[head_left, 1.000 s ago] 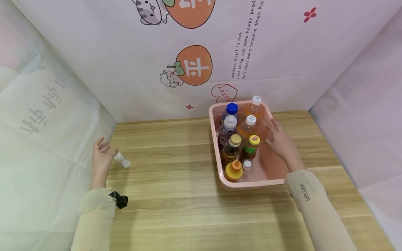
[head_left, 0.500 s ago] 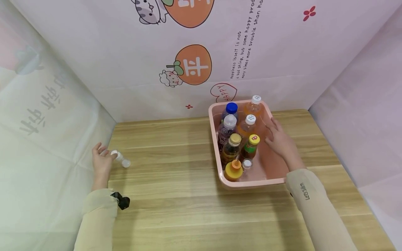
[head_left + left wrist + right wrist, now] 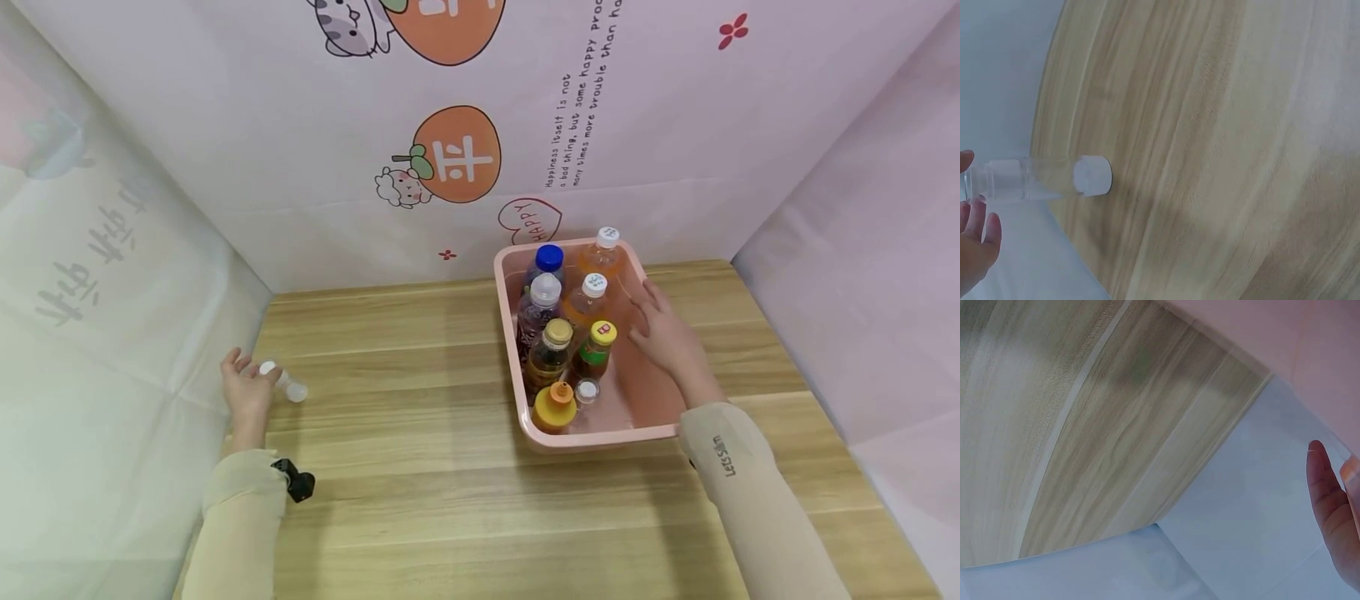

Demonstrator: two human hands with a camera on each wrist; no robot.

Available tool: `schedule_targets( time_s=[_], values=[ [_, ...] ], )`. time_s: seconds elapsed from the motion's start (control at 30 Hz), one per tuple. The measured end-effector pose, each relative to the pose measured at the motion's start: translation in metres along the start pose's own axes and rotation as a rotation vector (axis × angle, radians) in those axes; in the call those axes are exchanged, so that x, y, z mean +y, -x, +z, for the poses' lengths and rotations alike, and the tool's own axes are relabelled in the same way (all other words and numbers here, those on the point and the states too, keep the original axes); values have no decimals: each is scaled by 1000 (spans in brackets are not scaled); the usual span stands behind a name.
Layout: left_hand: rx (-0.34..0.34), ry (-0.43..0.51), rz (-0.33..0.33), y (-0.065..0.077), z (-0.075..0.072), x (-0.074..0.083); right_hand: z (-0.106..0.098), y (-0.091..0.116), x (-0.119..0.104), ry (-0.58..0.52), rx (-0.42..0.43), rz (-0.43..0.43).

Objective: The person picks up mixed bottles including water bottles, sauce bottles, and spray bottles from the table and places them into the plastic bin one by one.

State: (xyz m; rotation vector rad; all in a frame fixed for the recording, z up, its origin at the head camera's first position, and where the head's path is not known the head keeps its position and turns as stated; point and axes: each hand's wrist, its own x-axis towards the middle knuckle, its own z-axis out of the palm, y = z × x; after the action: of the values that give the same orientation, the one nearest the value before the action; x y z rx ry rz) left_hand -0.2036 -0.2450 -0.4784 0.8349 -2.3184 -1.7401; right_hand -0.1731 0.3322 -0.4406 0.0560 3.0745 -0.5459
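My left hand (image 3: 247, 396) is at the far left, with its thumb and fingers at the end of a small clear bottle (image 3: 1044, 178). In the left wrist view, thumb and fingertips lie on opposite sides of that end and appear to pinch it. The bottle's white end (image 3: 1092, 175) points toward the table away from the hand; whether it touches the wood is unclear. My right hand (image 3: 671, 346) lies over the right rim of a pink basket (image 3: 592, 439), fingers extended. In the right wrist view only a straight finger (image 3: 1329, 506) beside the pink wall shows clearly.
Several bottles stand in the basket: blue-capped (image 3: 549, 260), yellow-capped (image 3: 603, 333), gold-capped (image 3: 558, 333), a yellow squeeze bottle (image 3: 555, 408) and a small clear one (image 3: 587, 390) among them. A wooden table (image 3: 397, 467) lies below. Printed cloth (image 3: 337, 167) encloses the back and sides.
My left hand has shifted slightly right and toward me, and its fingers have drawn in around the clear bottle. The bottle, basket and right hand hold their places; the head view has shifted slightly.
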Motion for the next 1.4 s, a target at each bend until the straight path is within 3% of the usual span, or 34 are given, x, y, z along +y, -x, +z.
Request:
schedule_targets(
  time_s=[0.23, 0.5, 0.8, 1.0, 1.4],
  values=[
    [24, -42, 41, -1, 1, -3, -1, 0, 0, 2, 7, -10],
    [13, -51, 29, 1, 0, -4, 1, 0, 0, 5, 1, 0],
    [48, -73, 78, 4, 3, 0, 1, 0, 0, 6, 0, -7],
    [20, -52, 118, 10, 9, 15, 0, 0, 1, 8, -5, -24],
    [-41, 57, 317, 33, 37, 62, 0, -1, 1, 5, -5, -28]
  ],
)
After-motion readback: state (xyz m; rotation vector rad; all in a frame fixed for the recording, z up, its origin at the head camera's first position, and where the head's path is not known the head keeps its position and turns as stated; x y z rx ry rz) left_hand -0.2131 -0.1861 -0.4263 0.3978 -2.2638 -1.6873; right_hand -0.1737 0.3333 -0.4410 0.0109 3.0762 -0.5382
